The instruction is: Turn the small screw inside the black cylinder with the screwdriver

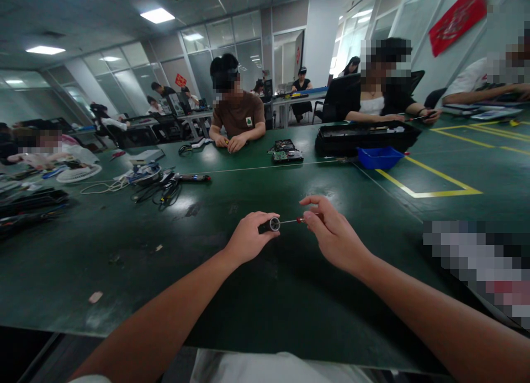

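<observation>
Between the thumb and fingers of my left hand (250, 237) is a small dark round part with a silvery ring-shaped face (274, 224). Its exact kind is too small to make out. My right hand (331, 232) grips the red handle of a screwdriver (300, 221), with the index finger lifted away from it. The thin metal shaft points left, and its tip meets the ringed face of the round part. Both hands are held over the green table (256, 294), near its front middle.
Cables (159, 184) lie in a heap at the left. Circuit boards (287, 151), a black tray (366, 137) and a blue bin (380, 157) stand across the table. A co-worker (238, 107) sits opposite. Scraps such as a beige piece (95, 297) lie front left.
</observation>
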A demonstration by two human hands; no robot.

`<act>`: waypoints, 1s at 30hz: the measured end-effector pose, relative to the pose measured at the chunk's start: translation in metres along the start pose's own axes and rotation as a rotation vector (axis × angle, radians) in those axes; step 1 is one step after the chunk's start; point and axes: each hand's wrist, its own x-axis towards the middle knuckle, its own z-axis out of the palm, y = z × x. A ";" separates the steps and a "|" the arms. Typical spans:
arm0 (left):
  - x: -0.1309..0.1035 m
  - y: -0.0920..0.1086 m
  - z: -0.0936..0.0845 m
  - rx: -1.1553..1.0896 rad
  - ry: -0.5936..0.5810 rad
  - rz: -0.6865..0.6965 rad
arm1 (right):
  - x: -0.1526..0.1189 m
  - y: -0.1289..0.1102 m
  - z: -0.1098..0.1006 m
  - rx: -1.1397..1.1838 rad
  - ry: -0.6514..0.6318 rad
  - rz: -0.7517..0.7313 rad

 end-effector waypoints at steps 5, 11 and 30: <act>0.001 0.001 -0.002 0.044 0.011 0.014 | 0.006 0.010 0.004 0.261 0.065 0.043; 0.002 0.002 -0.001 0.133 0.021 0.103 | 0.017 0.027 0.007 0.634 0.185 0.282; 0.000 0.006 -0.001 0.091 -0.010 0.051 | 0.008 0.008 0.003 0.212 0.140 0.054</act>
